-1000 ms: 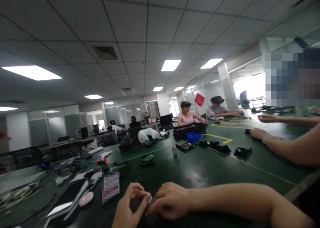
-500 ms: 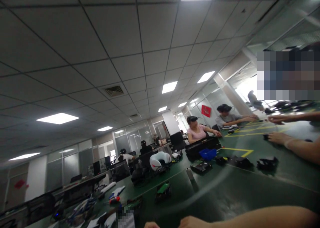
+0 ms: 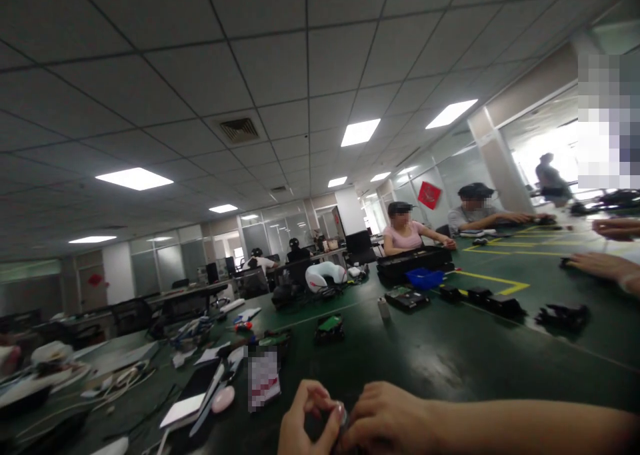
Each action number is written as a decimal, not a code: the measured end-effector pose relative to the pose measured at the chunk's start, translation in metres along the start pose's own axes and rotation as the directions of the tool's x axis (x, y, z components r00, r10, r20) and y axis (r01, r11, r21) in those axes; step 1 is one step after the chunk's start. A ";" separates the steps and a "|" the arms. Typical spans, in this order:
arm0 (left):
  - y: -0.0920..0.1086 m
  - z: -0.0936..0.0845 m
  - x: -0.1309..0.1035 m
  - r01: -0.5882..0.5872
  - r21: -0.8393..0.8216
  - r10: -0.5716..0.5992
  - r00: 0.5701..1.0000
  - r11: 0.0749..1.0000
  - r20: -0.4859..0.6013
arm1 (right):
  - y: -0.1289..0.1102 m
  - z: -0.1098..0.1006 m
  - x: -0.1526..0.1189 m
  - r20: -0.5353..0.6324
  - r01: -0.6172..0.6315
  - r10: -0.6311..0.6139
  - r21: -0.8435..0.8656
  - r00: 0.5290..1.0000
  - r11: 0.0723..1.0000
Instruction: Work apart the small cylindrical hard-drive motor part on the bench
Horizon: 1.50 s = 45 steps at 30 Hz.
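At the lower edge, my left hand is curled with thumb and fingertips drawn together. My right hand lies against it, fingers bent inward and closed. A small shiny, pale bit shows where the fingertips meet; its kind is too small to tell. Both hands are just above the green table. Nearest to them on the left lies a blurred-out white and red card or packet, with a pink rounded object beyond it.
A green circuit board, a small upright grey block, a blue bin and several black parts lie ahead. A notebook and cables crowd the left. Co-workers sit across the table, and another person's hand rests at right.
The view has tipped down and swung left, so both my hands now show much more fully. They are together at the lower edge in both frames.
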<state>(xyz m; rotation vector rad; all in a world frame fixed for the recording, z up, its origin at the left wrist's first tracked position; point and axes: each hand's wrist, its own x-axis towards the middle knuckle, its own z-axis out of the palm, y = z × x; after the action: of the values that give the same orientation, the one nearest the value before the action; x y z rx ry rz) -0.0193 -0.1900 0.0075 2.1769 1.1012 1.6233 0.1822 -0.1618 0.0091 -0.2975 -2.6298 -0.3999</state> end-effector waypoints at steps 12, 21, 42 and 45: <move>0.017 -0.012 0.003 0.141 0.016 -0.142 0.986 0.990 0.088 | 0.002 -0.005 0.003 0.100 -0.039 0.024 0.156 0.995 0.987; 0.021 -0.015 0.005 0.234 -0.037 -0.228 0.966 0.972 0.121 | 0.011 -0.008 0.003 0.118 0.007 -0.027 0.171 0.993 0.985; 0.014 -0.027 0.013 0.093 0.066 -0.106 0.965 0.994 0.238 | 0.014 -0.003 -0.003 0.128 0.013 -0.031 0.143 0.991 0.990; 0.013 -0.026 0.012 0.083 0.055 -0.094 0.967 0.995 0.238 | 0.012 -0.004 -0.002 0.126 0.010 -0.026 0.127 0.992 0.992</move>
<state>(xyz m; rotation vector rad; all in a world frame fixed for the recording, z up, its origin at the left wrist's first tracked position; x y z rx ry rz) -0.0353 -0.1981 0.0333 2.2444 1.1535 1.2694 0.1894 -0.1522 0.0143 -0.2657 -2.7699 -0.2260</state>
